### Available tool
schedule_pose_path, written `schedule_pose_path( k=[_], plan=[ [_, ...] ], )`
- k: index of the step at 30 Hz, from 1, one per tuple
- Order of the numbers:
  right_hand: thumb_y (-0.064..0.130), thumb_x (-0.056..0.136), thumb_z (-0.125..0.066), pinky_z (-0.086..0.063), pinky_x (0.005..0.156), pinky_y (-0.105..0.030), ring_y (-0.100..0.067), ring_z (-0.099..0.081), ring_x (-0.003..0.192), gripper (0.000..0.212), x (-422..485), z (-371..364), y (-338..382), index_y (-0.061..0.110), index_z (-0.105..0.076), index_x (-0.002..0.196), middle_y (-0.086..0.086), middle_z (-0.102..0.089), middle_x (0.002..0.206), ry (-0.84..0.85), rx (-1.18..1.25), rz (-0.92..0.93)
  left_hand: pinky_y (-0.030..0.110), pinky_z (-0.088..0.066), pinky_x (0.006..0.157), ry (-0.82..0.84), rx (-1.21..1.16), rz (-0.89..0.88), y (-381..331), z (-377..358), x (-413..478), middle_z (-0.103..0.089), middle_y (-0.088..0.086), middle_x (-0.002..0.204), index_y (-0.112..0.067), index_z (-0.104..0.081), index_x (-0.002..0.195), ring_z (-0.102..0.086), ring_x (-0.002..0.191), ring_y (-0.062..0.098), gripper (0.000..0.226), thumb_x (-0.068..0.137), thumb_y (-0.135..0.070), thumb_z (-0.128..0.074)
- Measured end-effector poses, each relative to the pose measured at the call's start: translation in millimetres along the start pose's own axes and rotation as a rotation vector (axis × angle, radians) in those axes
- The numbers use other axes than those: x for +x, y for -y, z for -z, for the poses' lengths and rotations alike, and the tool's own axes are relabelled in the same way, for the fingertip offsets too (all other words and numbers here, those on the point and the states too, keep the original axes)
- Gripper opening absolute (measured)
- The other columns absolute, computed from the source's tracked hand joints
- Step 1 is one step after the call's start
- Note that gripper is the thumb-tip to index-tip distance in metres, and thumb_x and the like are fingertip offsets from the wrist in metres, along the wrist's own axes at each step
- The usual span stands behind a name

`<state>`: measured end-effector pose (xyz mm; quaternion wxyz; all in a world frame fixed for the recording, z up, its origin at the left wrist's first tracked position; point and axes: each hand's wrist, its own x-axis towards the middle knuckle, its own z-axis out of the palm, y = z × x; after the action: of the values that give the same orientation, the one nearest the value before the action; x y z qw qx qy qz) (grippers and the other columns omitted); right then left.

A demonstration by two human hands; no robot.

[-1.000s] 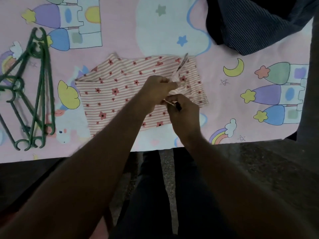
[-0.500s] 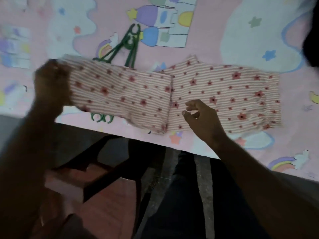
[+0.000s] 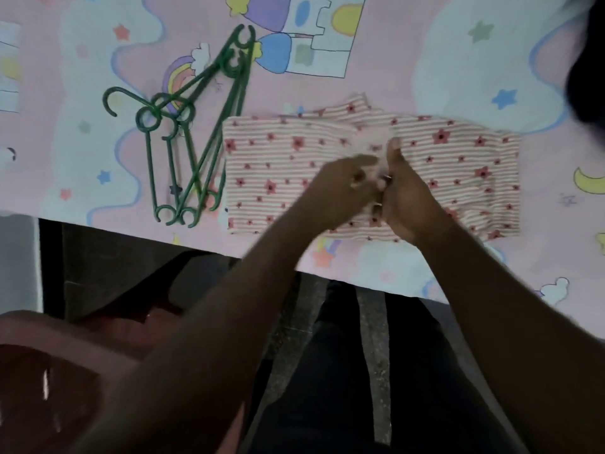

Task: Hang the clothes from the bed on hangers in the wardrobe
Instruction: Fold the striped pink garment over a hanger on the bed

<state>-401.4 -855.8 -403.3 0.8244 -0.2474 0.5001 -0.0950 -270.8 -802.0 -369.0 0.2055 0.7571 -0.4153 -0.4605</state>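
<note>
A pink striped garment (image 3: pixel 281 158) with red stars lies flat near the front edge of the bed. My left hand (image 3: pixel 340 181) and my right hand (image 3: pixel 406 194) meet over its middle, fingers curled and pinching a fold of the cloth between them. The spot they grip is blurred. Several green plastic hangers (image 3: pixel 193 132) lie in a loose pile on the sheet just left of the garment, apart from both hands.
The bed wears a pink cartoon sheet (image 3: pixel 425 44) with castles, clouds and rainbows. A dark garment (image 3: pixel 589 77) shows at the right edge. A reddish-brown chair (image 3: pixel 59 371) stands at the lower left beside my legs, on a dark floor.
My left hand has come back from the garment's far left end to its middle, next to my right hand. The left half of the cloth now lies flat on the bed beside the hangers.
</note>
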Motion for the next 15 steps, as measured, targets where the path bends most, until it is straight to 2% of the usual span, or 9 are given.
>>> schedule_pose_path(
  k=[1, 3, 5, 6, 9, 10, 12, 14, 15],
  plan=[
    [0.051, 0.089, -0.057, -0.046, 0.055, -0.025, -0.017, -0.063, 0.066, 0.048, 5, 12, 0, 0.005, -0.064, 0.102, -0.003, -0.067, 0.073, -0.061, -0.034, 0.01, 0.019, -0.041, 0.072, 0.068, 0.027, -0.026, -4, -19, 2, -0.07, 0.007, 0.097, -0.006, -0.068, 0.113, -0.063, 0.084, 0.015, 0.03, 0.092, -0.028, -0.062],
    [0.026, 0.089, -0.067, -0.05, 0.058, -0.034, -0.022, -0.065, 0.069, 0.03, 17, 37, -6, -0.002, -0.064, 0.102, -0.011, -0.07, 0.081, -0.243, -0.212, 0.035, 0.018, -0.037, 0.077, 0.118, 0.041, 0.03, -3, -51, 2, -0.07, 0.01, 0.105, -0.006, -0.068, 0.112, -0.063, 0.097, 0.023, 0.027, 0.092, -0.023, -0.064],
    [0.016, 0.087, -0.065, -0.055, 0.074, -0.051, -0.027, -0.065, 0.084, 0.021, 17, 49, -6, 0.007, -0.066, 0.106, -0.017, -0.07, 0.098, -0.331, -0.352, 0.071, 0.023, -0.045, 0.085, 0.038, -0.004, 0.134, 14, -59, 1, -0.07, 0.012, 0.109, -0.006, -0.067, 0.116, -0.065, 0.098, 0.026, 0.029, 0.09, -0.021, -0.067],
    [0.012, 0.09, -0.064, -0.055, 0.077, -0.052, -0.027, -0.064, 0.085, 0.016, 12, 51, -1, 0.012, -0.066, 0.106, -0.017, -0.069, 0.101, -0.314, -0.364, 0.114, 0.026, -0.05, 0.083, -0.024, -0.028, 0.168, 21, -57, -3, -0.071, 0.012, 0.106, -0.008, -0.068, 0.114, -0.066, 0.091, 0.026, 0.028, 0.089, -0.021, -0.067],
    [0.012, 0.096, -0.06, -0.053, 0.05, -0.033, -0.015, -0.063, 0.077, 0.027, -11, 53, 15, 0.021, -0.056, 0.121, -0.008, -0.061, 0.112, -0.297, -0.347, 0.272, 0.029, -0.054, 0.075, -0.126, -0.005, 0.211, 49, -47, -15, -0.071, 0.008, 0.096, -0.013, -0.068, 0.11, -0.066, 0.08, 0.021, 0.025, 0.087, -0.019, -0.066],
    [0.013, 0.097, -0.058, -0.054, 0.051, -0.03, -0.009, -0.064, 0.074, 0.027, -17, 57, 14, 0.023, -0.054, 0.121, -0.005, -0.06, 0.115, -0.31, -0.346, 0.329, 0.031, -0.053, 0.076, -0.134, 0.047, 0.213, 58, -41, -19, -0.07, 0.007, 0.097, -0.013, -0.067, 0.113, -0.066, 0.082, 0.022, 0.028, 0.086, -0.018, -0.066],
    [0.016, 0.096, -0.058, -0.056, 0.066, -0.03, -0.006, -0.066, 0.079, 0.019, -29, 71, 5, 0.025, -0.059, 0.112, -0.001, -0.066, 0.108, -0.388, -0.375, 0.381, 0.033, -0.05, 0.077, -0.122, 0.147, 0.219, 71, -35, -24, -0.067, 0.006, 0.097, -0.013, -0.064, 0.118, -0.064, 0.085, 0.025, 0.034, 0.084, -0.018, -0.068],
    [0.02, 0.091, -0.06, -0.053, 0.078, -0.035, -0.017, -0.068, 0.089, 0.013, -31, 86, -11, 0.02, -0.067, 0.102, -0.002, -0.072, 0.099, -0.454, -0.345, 0.289, 0.033, -0.047, 0.077, -0.082, 0.217, 0.201, 75, -35, -27, -0.064, 0.007, 0.097, -0.013, -0.062, 0.12, -0.063, 0.086, 0.026, 0.037, 0.085, -0.019, -0.069],
    [0.018, 0.091, -0.06, -0.052, 0.077, -0.036, -0.023, -0.067, 0.087, 0.01, -30, 93, -19, 0.017, -0.068, 0.098, -0.004, -0.072, 0.094, -0.461, -0.299, 0.212, 0.033, -0.047, 0.079, -0.065, 0.233, 0.19, 76, -39, -27, -0.064, 0.008, 0.098, -0.013, -0.061, 0.121, -0.062, 0.086, 0.026, 0.038, 0.085, -0.018, -0.07]
  ],
)
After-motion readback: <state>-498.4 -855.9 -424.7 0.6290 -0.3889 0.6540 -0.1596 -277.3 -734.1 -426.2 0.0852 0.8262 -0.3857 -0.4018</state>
